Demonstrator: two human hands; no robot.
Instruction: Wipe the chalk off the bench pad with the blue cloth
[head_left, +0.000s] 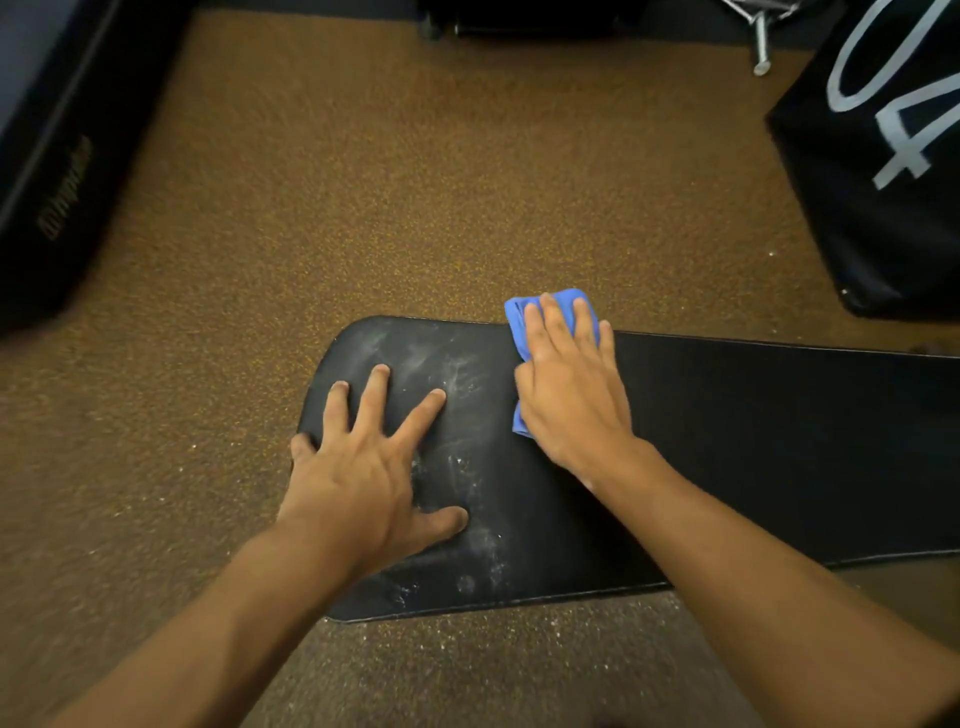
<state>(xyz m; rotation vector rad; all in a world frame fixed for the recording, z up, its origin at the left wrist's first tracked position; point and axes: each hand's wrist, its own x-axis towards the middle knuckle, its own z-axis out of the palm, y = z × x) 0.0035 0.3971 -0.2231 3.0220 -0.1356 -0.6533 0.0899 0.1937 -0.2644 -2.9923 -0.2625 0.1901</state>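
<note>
1. floor (415, 182): brown speckled rubber, fills most of the view; pale specks scattered on it toward 6 o'clock, just below the pad's near edge.
2. pad (753, 441): black bench pad, long, rounded end toward 9 o'clock, runs out of frame at 3 o'clock. sits centre to lower right of view.
3. block (883, 208): black padded item at 2 o'clock, large pale "04" on its face, well apart from the pad.
4. case (57, 171): dark item along the 10 o'clock edge, faint lettering on its side, blurred and unreadable.
5. left hand (358, 478): flat on the pad's rounded end, at 8 o'clock from centre; fingers spread wide apart, palm down, holding nothing. the little finger sits at the pad's edge.
6. right hand (571, 395): on the pad just past centre toward 3 o'clock, palm down, fingers together and flat, pressing the cloth against the pad.
7. chalk (457, 374): white smears and dusty patches on the pad's rounded end, between and around the two hands, reaching down to the near edge at 6 o'clock. the pad at 3 o'clock of the right hand looks plain black.
8. cloth (519, 317): blue, bunched, under the right hand; shows beyond the fingertips at the pad's far edge at 12 o'clock and beside the thumb.
9. metal leg (761, 44): pale tube at 1 o'clock near the top edge, its upper part cut off by the frame.
</note>
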